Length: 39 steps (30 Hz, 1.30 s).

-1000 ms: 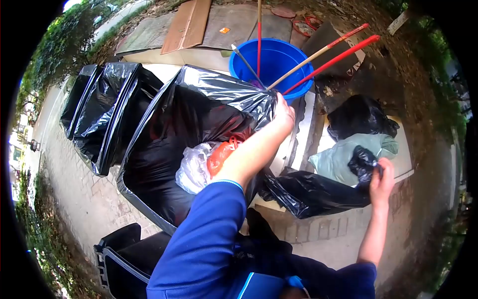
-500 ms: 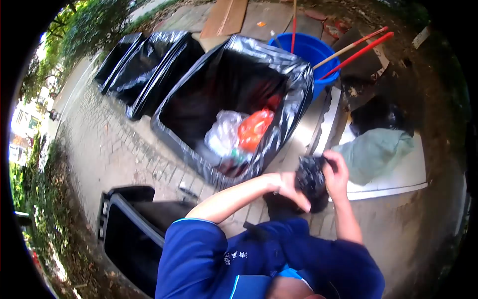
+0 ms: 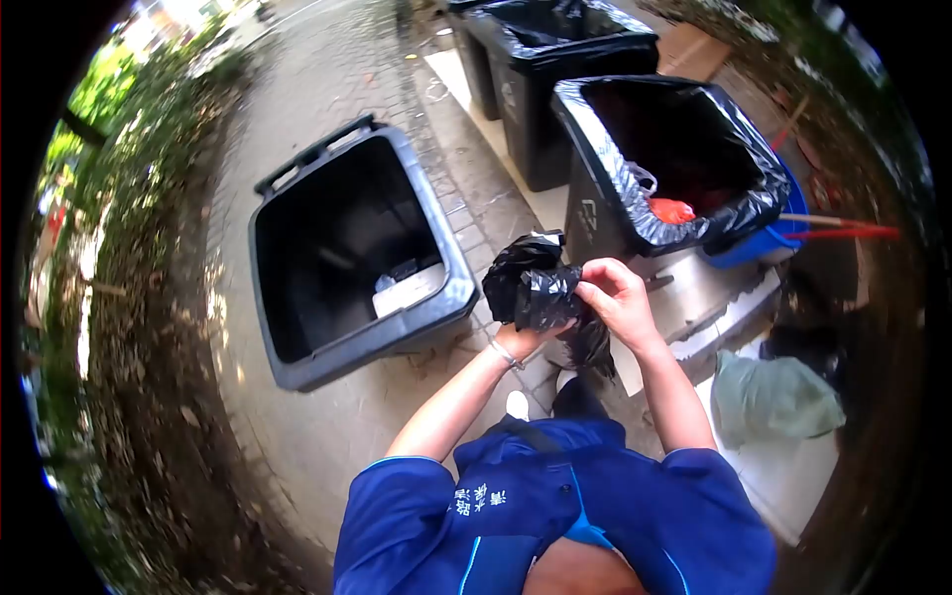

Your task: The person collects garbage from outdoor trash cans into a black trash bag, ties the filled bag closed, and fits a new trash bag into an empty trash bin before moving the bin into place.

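Note:
A crumpled black garbage bag (image 3: 545, 297) is bunched up in front of my body, with a loose tail drooping below it. My left hand (image 3: 528, 339) wraps round it from underneath, and most of its fingers are hidden by the plastic. The thumb and fingers of my right hand (image 3: 617, 297) pinch the bag's right edge. Left of my hands stands a dark wheelie bin (image 3: 275, 327) with no liner. A pale flat item (image 3: 409, 291) shows inside it near the front.
A bin lined with black plastic (image 3: 674, 238), with an orange bag (image 3: 671, 210) inside, stands ahead right. More lined bins (image 3: 540, 119) are behind it. A blue bucket (image 3: 754, 248) with red-handled tools (image 3: 843, 233) and a grey-green sack (image 3: 773, 397) are at right. Leaf-covered ground (image 3: 159, 416) borders the left.
My view has swung left, so the unlined bin now shows fully and the lined bins sit farther right. The black bag has stayed between my hands, its folds rearranged.

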Each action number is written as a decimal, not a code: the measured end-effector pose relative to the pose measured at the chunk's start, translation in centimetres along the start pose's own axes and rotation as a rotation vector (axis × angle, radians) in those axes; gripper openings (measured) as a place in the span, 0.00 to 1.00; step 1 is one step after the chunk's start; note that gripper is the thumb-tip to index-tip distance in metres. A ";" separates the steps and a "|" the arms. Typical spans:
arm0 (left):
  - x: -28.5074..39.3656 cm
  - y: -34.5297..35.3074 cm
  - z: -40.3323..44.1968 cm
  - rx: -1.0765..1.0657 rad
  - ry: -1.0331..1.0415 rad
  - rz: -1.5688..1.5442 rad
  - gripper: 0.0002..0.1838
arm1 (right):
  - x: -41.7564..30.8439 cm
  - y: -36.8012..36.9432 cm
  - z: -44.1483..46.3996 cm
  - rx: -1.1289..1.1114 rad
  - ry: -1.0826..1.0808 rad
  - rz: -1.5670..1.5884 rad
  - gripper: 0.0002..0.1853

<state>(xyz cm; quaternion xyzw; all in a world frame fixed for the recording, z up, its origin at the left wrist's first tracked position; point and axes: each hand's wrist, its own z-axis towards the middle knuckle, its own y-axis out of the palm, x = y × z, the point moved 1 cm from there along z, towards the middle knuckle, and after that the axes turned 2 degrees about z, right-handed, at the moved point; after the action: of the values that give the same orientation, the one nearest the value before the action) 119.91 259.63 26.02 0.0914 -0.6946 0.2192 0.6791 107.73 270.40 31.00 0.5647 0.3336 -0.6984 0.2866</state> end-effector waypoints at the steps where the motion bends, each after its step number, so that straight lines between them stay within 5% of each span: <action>1: -1.6 -0.5 -1.5 0.066 -0.055 -0.065 0.28 | 0.0 1.2 -0.1 -0.028 -0.012 -0.005 0.07; 3: -7.0 -1.6 -4.4 0.286 -0.047 0.421 0.24 | -0.8 3.0 -0.8 -0.062 -0.219 0.098 0.05; 5: -5.0 -4.2 -7.6 0.124 0.013 0.686 0.22 | -2.9 4.5 -2.9 -0.140 -0.290 -0.162 0.03; 7: -6.2 -5.4 -10.3 0.252 0.183 0.557 0.23 | -3.1 5.9 -4.7 -0.159 -0.386 -0.155 0.03; 8: -7.3 -6.0 -11.5 0.256 0.202 0.474 0.24 | -2.9 6.3 -6.0 -0.180 -0.267 -0.146 0.04; 9: -5.5 -6.3 -13.3 0.223 0.148 0.617 0.23 | -2.7 6.6 -7.4 -0.207 -0.144 -0.131 0.04; 13: -1.8 -2.0 -17.9 0.382 0.053 0.296 0.21 | -1.4 7.1 -14.1 -0.120 -0.149 -0.071 0.05; 15: -1.9 0.3 -19.8 0.155 -0.155 0.233 0.25 | -1.7 6.6 -17.8 -0.093 -0.067 -0.049 0.08; 17: -0.5 3.5 -22.4 -0.059 -0.119 0.074 0.28 | -0.8 6.2 -21.7 -0.090 0.099 0.203 0.11; 19: -2.9 6.7 -24.8 -0.309 0.090 0.067 0.32 | 0.5 5.1 -25.6 -0.074 0.204 0.082 0.11; 20: -0.7 7.6 -26.3 -0.391 -0.027 -0.090 0.34 | 1.0 4.8 -27.6 -0.051 0.247 0.022 0.09; 23: -5.3 9.1 -28.1 -0.388 0.226 0.447 0.28 | 0.9 4.9 -32.3 0.061 0.321 -0.075 0.06; 24: -4.2 8.7 -28.4 -0.353 -0.008 0.194 0.23 | 0.8 5.1 -33.3 0.064 0.279 0.028 0.07; 25: -4.6 8.3 -28.0 -0.399 0.000 0.138 0.22 | 0.6 5.0 -34.0 0.062 0.239 0.132 0.07; 27: -4.5 7.1 -27.2 -0.402 0.504 0.740 0.24 | -0.6 4.2 -34.1 0.081 -0.011 0.368 0.06; 29: -4.0 5.7 -27.9 -0.211 0.115 0.023 0.19 | -1.4 3.3 -34.4 0.251 0.039 0.454 0.07; 30: -0.8 5.2 -28.5 -0.185 -0.334 -0.332 0.26 | -1.0 3.1 -34.6 0.266 -0.038 0.527 0.06; 31: 1.2 5.0 -28.9 -0.151 -0.428 -0.615 0.24 | -2.5 3.7 -34.5 0.306 -0.055 0.585 0.05; 39: -1.0 -0.7 -36.4 -0.212 -0.226 -0.849 0.24 | -2.2 8.9 -33.0 0.365 -0.068 0.822 0.05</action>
<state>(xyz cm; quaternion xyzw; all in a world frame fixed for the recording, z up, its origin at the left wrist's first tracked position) 153.14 274.47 24.44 0.3217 -0.6839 -0.1625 0.6344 134.76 291.05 27.32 0.6682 -0.0567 -0.5920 0.4470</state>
